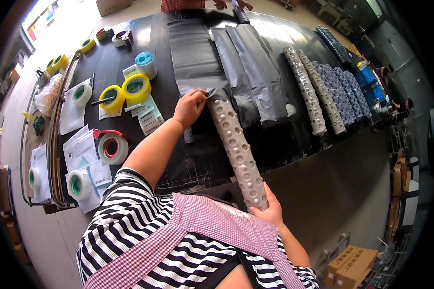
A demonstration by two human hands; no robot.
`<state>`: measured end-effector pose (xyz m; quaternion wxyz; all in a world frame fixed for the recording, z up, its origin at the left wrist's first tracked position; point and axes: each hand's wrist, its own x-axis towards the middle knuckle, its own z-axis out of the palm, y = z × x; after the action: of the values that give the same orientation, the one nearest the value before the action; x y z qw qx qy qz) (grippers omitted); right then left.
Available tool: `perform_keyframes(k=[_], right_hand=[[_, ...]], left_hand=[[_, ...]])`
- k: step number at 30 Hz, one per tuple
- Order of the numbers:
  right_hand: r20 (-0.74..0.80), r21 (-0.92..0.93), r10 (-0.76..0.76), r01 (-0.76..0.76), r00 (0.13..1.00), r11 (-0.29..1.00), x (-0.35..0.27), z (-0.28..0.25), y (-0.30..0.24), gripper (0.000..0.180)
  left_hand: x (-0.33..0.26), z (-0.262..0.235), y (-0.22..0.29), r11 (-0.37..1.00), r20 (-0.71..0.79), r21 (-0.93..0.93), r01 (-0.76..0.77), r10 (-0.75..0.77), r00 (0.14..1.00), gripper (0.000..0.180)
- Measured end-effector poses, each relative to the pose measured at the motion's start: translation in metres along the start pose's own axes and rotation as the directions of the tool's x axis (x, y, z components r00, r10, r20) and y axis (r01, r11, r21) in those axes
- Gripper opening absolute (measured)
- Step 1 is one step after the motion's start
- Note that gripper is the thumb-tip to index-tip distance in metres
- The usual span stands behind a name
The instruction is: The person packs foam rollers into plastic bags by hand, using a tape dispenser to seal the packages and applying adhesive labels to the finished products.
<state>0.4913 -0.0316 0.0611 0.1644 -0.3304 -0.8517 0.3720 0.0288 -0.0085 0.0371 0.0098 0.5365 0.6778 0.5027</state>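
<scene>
A long beige roll [237, 149] with round bumps, like a rolled-up bath mat in clear film, slants from the table toward my body. Its lower end rests in my right hand [270, 206], fingers wrapped round it. The far end sits in the mouth of a dark grey plastic mailing bag [197, 58] that lies flat on the table. My left hand [190, 108] pinches the bag's edge beside that end. More grey mailing bags [255, 67] lie overlapped just to the right. How deep the roll sits inside is hidden.
Two more beige rolls [306, 91], several blue-grey rolls [342, 91] and dark rolls [335, 45] lie on the black table's [164, 164] right. Yellow tape rolls [136, 86], labels [149, 118] and a red-handled tape dispenser [112, 146] are left. Across, a person's hands [231, 5] hold another roll.
</scene>
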Motion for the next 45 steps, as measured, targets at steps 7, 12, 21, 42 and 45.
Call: perform_keyframes(k=[7,12,21,42,45], right_hand=[[0.120,0.341,0.092,-0.128,0.988,0.931,0.088,0.028,-0.040,0.090],[0.069,0.493,0.098,-0.119,0.993,0.862,0.137,0.071,-0.073,0.089],[0.230,0.172,0.043,-0.084,0.972,0.982,0.159,0.085,-0.084,0.097],[0.420,-0.369,-0.075,0.246,0.904,0.896,0.318,0.068,-0.038,0.027],[0.820,-0.448,0.135,0.476,0.557,0.757,0.233,0.017,-0.044,0.030]], left_hand=[[0.030,0.000,-0.008,0.986,-0.118,0.122,-0.112,0.126,0.985,0.003],[0.047,-0.009,-0.040,0.998,-0.321,-0.021,0.067,-0.070,0.944,0.008],[0.091,0.003,-0.097,0.389,0.092,-0.767,0.511,-0.721,0.687,0.023],[-0.034,0.000,0.012,0.882,-0.066,-0.167,0.441,-0.456,0.887,0.008],[-0.103,-0.020,0.080,0.973,0.361,-0.151,0.175,-0.111,0.926,0.008]])
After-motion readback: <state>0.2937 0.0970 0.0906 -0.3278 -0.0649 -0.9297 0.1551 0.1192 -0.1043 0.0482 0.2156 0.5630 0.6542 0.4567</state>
